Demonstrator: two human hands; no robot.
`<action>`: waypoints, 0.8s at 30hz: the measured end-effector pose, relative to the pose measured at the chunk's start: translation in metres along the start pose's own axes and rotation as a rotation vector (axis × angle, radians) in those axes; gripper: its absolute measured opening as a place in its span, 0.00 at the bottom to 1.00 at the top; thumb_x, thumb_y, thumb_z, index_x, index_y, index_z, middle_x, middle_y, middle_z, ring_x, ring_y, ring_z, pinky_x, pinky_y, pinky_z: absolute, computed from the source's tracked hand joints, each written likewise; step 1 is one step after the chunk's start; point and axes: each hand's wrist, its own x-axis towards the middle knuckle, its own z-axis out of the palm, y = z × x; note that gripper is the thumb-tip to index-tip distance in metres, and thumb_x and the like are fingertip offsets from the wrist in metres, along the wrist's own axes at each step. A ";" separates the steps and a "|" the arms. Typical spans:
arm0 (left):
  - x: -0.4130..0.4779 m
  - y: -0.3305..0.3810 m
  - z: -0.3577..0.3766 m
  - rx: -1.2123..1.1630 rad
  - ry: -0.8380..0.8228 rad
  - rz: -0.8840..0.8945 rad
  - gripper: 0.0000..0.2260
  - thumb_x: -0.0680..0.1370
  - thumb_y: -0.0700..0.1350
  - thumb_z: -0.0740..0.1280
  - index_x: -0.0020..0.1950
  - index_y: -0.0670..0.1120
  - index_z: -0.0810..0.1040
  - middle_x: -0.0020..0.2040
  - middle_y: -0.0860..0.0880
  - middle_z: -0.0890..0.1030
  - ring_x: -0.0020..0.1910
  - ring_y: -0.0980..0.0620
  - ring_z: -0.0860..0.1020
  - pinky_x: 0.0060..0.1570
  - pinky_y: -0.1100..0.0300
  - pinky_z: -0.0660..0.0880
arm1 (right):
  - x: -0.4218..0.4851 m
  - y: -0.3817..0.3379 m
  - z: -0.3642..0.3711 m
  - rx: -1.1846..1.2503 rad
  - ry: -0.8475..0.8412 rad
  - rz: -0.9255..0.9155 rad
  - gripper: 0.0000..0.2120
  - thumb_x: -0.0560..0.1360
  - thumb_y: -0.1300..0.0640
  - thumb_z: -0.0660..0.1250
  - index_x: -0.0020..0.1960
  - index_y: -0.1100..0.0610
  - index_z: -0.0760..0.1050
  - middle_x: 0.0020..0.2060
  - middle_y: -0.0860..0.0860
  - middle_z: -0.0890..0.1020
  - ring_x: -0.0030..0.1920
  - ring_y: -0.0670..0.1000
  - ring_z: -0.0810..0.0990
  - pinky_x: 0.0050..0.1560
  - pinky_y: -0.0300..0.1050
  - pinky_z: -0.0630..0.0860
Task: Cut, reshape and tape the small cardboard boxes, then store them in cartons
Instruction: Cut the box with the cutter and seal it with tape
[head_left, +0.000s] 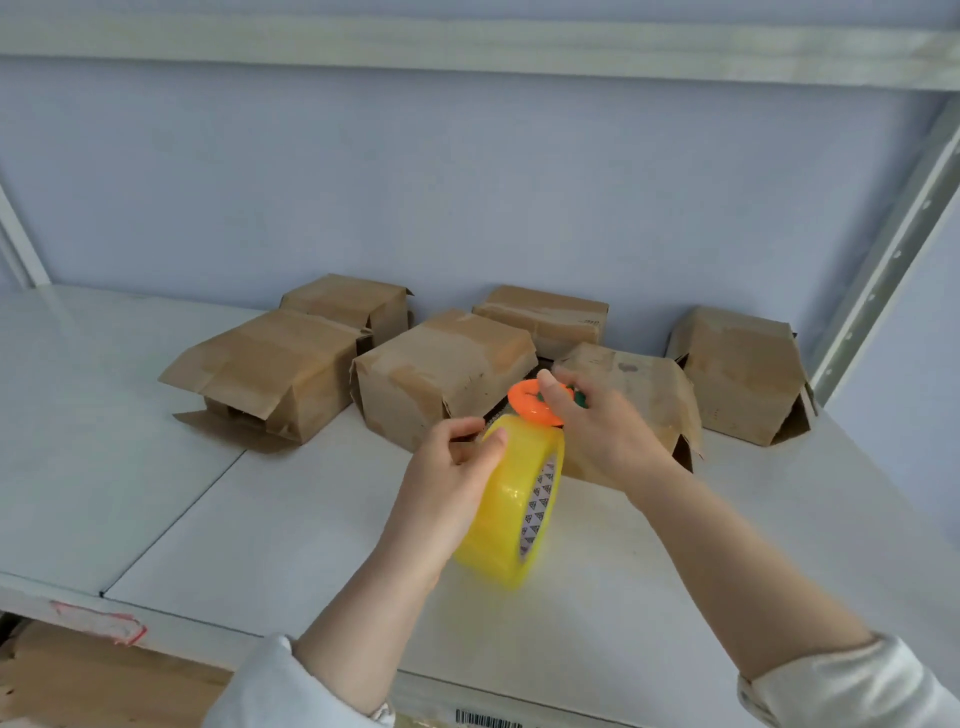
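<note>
On my feed the left hand (447, 483) has its grip clamped on the yellow tape roll (511, 514). The thumb lies across the top of the outer band and the fingers curl round the far side. The roll stands on edge, lifted off the white shelf (260, 519), with its printed core facing right. It sits to the right of the palm, between the two hands.

The right hand (597, 436) is just above and beyond the roll. Its grip is closed on an orange ring handle (530, 402), with one digit laid across the ring and a bit of green showing beside it. I cannot tell what the rest of that tool looks like. The ring hangs right over the top edge of the roll, touching or nearly so.

Six small cardboard boxes sit towards the back of the shelf:
- The front-left box (270, 364) has its flaps hanging open.
- The back-left box (348, 301) is behind it.
- The centre box (441, 364) carries patches of tape.
- The back-centre box (545, 312) stands by the wall.
- The box behind the right hand (649, 384) is partly covered by that hand.
- The far-right box (737, 374) stands near the metal upright (893, 249).

Both hands are in front of the boxes and touch none of them. White sleeves show at both wrists.
</note>
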 end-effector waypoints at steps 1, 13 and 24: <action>0.004 -0.001 0.002 0.080 0.012 0.059 0.17 0.76 0.53 0.65 0.63 0.50 0.71 0.55 0.56 0.74 0.50 0.63 0.73 0.45 0.72 0.68 | 0.001 0.001 -0.001 -0.054 0.084 -0.030 0.26 0.77 0.41 0.57 0.72 0.52 0.66 0.64 0.51 0.73 0.65 0.51 0.69 0.60 0.44 0.68; 0.023 0.000 0.024 0.568 -0.051 0.727 0.21 0.75 0.43 0.67 0.66 0.56 0.71 0.66 0.60 0.67 0.64 0.61 0.67 0.57 0.74 0.59 | 0.007 0.081 -0.042 -0.589 0.180 -0.127 0.29 0.71 0.52 0.72 0.69 0.51 0.68 0.70 0.46 0.66 0.71 0.52 0.62 0.65 0.42 0.62; 0.038 0.012 0.009 0.703 0.064 0.500 0.14 0.75 0.46 0.67 0.59 0.58 0.74 0.58 0.59 0.73 0.59 0.56 0.71 0.49 0.63 0.66 | -0.067 0.102 -0.136 -0.459 -0.030 -0.132 0.28 0.65 0.63 0.76 0.60 0.41 0.75 0.62 0.30 0.69 0.67 0.36 0.66 0.67 0.36 0.65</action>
